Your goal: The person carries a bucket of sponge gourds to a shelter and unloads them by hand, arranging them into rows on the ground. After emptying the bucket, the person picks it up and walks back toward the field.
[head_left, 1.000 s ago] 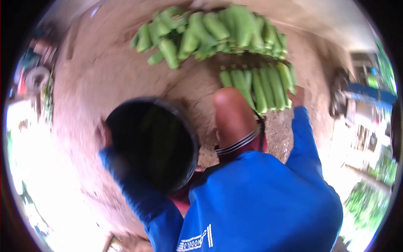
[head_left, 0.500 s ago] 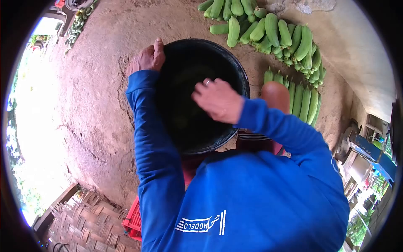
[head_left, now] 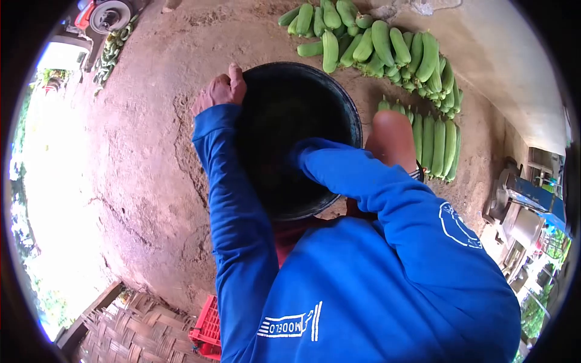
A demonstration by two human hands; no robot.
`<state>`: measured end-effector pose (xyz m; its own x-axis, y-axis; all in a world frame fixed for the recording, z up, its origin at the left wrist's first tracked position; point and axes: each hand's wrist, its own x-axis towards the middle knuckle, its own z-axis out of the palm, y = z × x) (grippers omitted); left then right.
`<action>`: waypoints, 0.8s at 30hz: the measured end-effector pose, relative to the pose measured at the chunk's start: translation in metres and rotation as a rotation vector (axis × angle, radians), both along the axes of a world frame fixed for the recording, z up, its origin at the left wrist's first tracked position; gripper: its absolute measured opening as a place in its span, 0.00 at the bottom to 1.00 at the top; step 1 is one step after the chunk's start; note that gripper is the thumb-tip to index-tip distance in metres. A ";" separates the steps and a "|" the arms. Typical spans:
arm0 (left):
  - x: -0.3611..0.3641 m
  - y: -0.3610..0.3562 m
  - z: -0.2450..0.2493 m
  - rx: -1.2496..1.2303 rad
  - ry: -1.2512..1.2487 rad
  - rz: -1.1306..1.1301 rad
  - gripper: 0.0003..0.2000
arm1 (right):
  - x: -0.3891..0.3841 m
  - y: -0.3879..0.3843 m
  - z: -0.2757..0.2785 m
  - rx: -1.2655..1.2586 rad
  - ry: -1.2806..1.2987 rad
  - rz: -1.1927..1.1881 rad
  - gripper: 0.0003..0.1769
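Note:
A round black bucket (head_left: 352, 112) stands in front of me, its inside too dark to make out. With my left hand (head_left: 223, 91) I hold its upper left rim, the fingers outside and the thumb pointing up along the edge. My right arm, in a blue sleeve (head_left: 357, 169), reaches over the near right rim and down into the bucket. The right hand itself is lost in the dark, so its fingers and anything in them are hidden.
A heap of green gourds (head_left: 381, 42) lies at the upper right by the wall. More gourds stand in a row (head_left: 439, 145) beside my bare knee (head_left: 390, 136). A red plastic crate (head_left: 209, 323) and a woven bamboo panel (head_left: 133, 330) are at the lower left.
My right hand has gone down into the bucket from above it and is now out of sight. The left hand keeps its place on the rim. The view has shifted slightly.

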<state>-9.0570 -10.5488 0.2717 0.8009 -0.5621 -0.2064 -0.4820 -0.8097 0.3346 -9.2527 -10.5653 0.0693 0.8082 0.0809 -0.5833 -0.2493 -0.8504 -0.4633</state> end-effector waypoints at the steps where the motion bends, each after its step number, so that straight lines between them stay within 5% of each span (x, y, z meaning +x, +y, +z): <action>1: -0.003 -0.001 0.005 0.014 -0.042 0.011 0.33 | -0.002 -0.002 0.002 -0.010 0.008 -0.009 0.28; 7: -0.006 -0.002 0.005 0.009 -0.034 -0.015 0.33 | -0.003 -0.005 0.016 0.069 0.031 -0.031 0.36; 13: -0.005 -0.001 0.003 0.022 -0.044 0.013 0.33 | -0.011 -0.033 0.096 0.850 -0.054 0.027 0.45; 14: -0.005 -0.001 0.003 0.025 -0.042 0.012 0.33 | -0.019 -0.045 0.110 0.778 -0.521 0.313 0.44; 16: -0.003 0.001 0.004 0.023 -0.032 0.024 0.33 | -0.026 -0.042 0.226 0.985 0.802 -0.541 0.40; 19: -0.006 0.000 0.006 0.010 -0.022 0.013 0.32 | -0.063 -0.068 0.274 0.967 0.649 -0.338 0.40; 22: -0.004 0.000 0.004 -0.011 0.005 0.008 0.32 | -0.123 -0.100 0.321 1.138 0.298 -0.406 0.46; 24: 0.000 0.000 -0.002 0.025 -0.019 -0.003 0.32 | -0.167 -0.115 0.345 1.140 0.148 -0.681 0.49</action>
